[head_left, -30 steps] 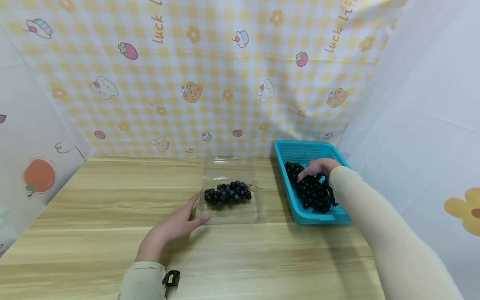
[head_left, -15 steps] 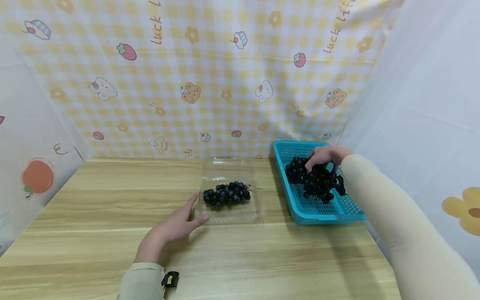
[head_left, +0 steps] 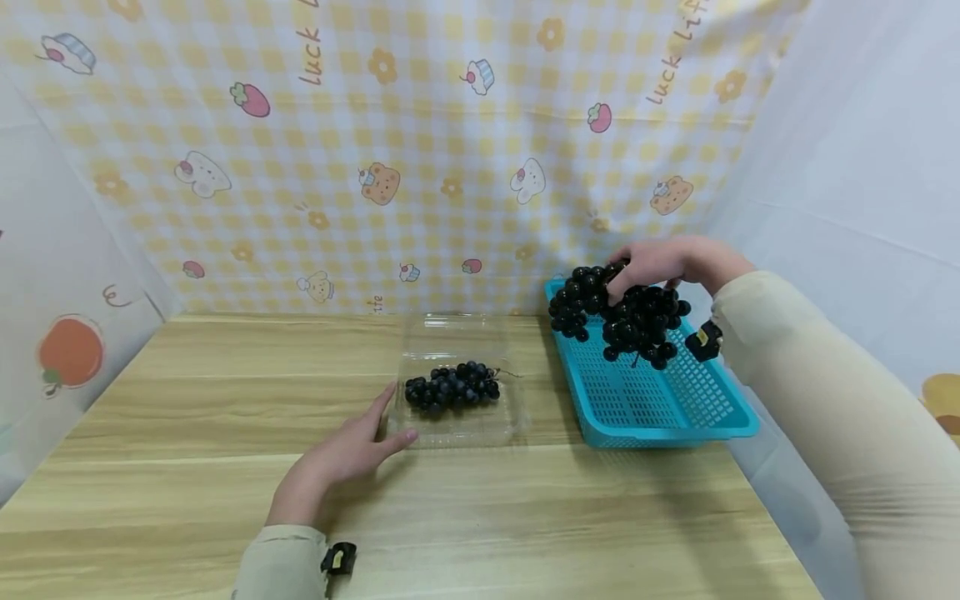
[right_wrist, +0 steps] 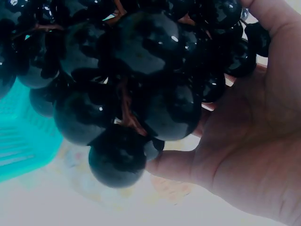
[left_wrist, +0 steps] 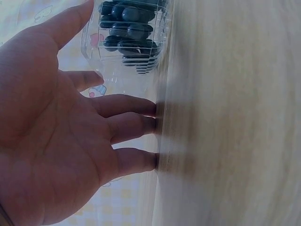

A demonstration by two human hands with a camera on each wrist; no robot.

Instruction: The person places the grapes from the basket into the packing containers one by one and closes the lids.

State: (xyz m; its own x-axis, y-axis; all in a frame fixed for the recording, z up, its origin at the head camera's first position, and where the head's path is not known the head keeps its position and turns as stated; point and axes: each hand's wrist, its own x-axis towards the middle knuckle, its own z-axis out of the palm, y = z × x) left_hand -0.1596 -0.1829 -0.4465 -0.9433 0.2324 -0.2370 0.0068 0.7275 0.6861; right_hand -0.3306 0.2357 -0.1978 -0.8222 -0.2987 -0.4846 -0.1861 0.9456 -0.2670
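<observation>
My right hand [head_left: 660, 262] grips a large bunch of dark grapes [head_left: 641, 325] above the blue plastic basket [head_left: 630, 400]. Up close in the right wrist view, the grapes [right_wrist: 146, 44] hang on brown stems, with the fingers partly hidden behind them. A clear plastic box [head_left: 465, 429] with its lid raised stands on the table, holding a smaller bunch of grapes [head_left: 450, 387]. At the box's left side is my left hand [head_left: 348, 450], thumb and fingers spread. In the left wrist view, several fingertips of the left hand [left_wrist: 80, 122] rest on the wood.
The wooden table [head_left: 480, 517] ends at a yellow checked cloth [head_left: 420, 225] behind. White cloth [head_left: 847, 208] hangs along the right side. The basket sits by the table's right edge.
My right hand has risen from inside the basket, lifting the large bunch of grapes with it and baring the basket floor. My left hand stays by the box.
</observation>
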